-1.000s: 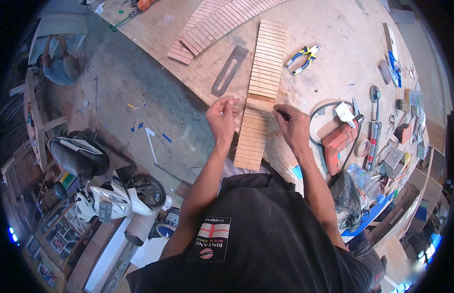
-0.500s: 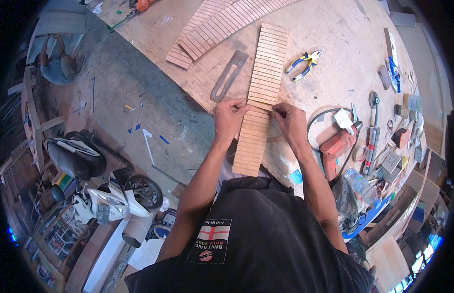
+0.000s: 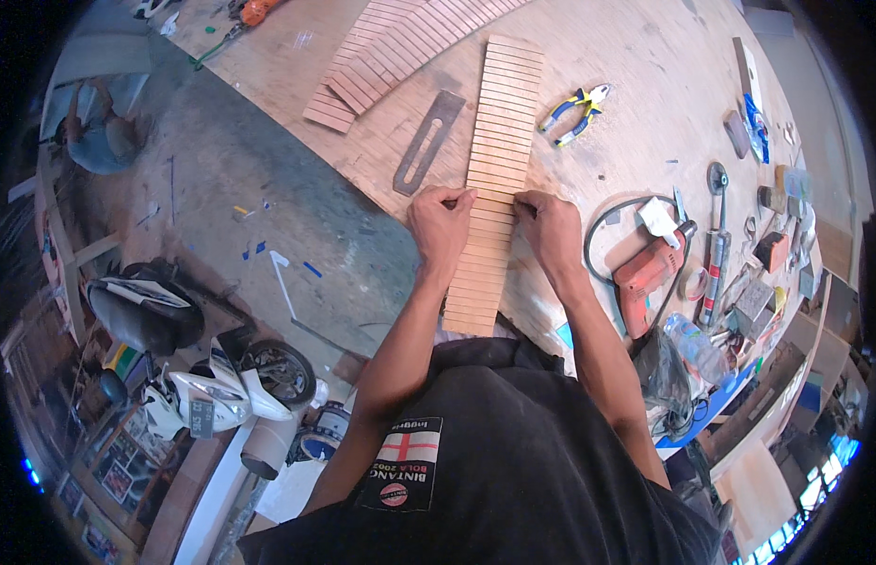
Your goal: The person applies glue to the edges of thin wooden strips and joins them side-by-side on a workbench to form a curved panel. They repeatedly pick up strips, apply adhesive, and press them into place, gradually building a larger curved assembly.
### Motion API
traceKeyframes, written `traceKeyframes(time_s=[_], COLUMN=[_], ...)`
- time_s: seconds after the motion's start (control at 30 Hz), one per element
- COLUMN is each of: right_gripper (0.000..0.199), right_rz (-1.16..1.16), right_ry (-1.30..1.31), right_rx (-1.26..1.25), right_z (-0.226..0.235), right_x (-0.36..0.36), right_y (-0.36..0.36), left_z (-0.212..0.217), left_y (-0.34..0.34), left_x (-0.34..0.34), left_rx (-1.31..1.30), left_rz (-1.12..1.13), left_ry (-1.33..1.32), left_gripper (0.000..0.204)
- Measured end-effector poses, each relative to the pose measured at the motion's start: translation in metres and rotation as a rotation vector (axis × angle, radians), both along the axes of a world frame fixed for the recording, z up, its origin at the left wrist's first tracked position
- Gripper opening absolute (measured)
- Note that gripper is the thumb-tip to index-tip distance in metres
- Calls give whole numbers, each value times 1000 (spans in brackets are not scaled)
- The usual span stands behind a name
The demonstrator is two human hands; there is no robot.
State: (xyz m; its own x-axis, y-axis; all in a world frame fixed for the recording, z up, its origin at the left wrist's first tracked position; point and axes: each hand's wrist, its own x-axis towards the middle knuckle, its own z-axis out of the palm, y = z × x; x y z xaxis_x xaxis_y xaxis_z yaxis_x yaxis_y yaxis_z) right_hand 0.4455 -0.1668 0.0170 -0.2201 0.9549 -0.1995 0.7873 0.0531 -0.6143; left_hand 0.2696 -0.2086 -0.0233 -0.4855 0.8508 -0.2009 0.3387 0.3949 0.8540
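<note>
A long wooden strip (image 3: pixel 505 122) with many crosswise grooves lies on the workbench, its near end reaching toward my body. At its left edge my left hand (image 3: pixel 442 221) is closed, thumb and forefinger pinched together. My right hand (image 3: pixel 551 229) is closed in a similar pinch at the right edge, opposite the left. Both sets of fingertips line up with one groove across the strip. Anything thin between them is too small to make out. Left of the strip lies a flat slotted metal bar (image 3: pixel 428 143); to its right are yellow-and-blue pliers (image 3: pixel 574 115).
More grooved wooden strips (image 3: pixel 400 55) overlap at the back of the workbench (image 3: pixel 635 38). A red power drill (image 3: pixel 645 281) with its cord, a clear bottle (image 3: pixel 694 348) and small tools crowd the right side. A motorbike (image 3: pixel 207 381) stands at left; another person (image 3: pixel 101 137) is farther back.
Both hands have come slightly closer to level across the strip, the right one rising a little. The slanted dark gap between them no longer shows. The whole view has shifted slightly.
</note>
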Motion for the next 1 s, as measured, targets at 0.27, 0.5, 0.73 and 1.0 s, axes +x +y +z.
traceKeyframes(time_s=[0.27, 0.5, 0.73, 1.0], right_gripper=[46, 46, 36, 30], right_rz=[-362, -621, -669, -648], right_ry=[273, 391, 446, 408], right_rx=[-188, -142, -168, -145], right_z=[6, -13, -14, -20], right_x=[4, -28, -32, -27], right_y=[-22, -53, -52, -47], left_z=[5, -7, -14, -7], left_y=[2, -1, -2, -1], left_x=[4, 0, 3, 4], left_rx=[18, -7, 7, -40], left_rz=[30, 9, 50, 44], left_ry=[12, 5, -61, -37], left_gripper=[19, 21, 20, 20])
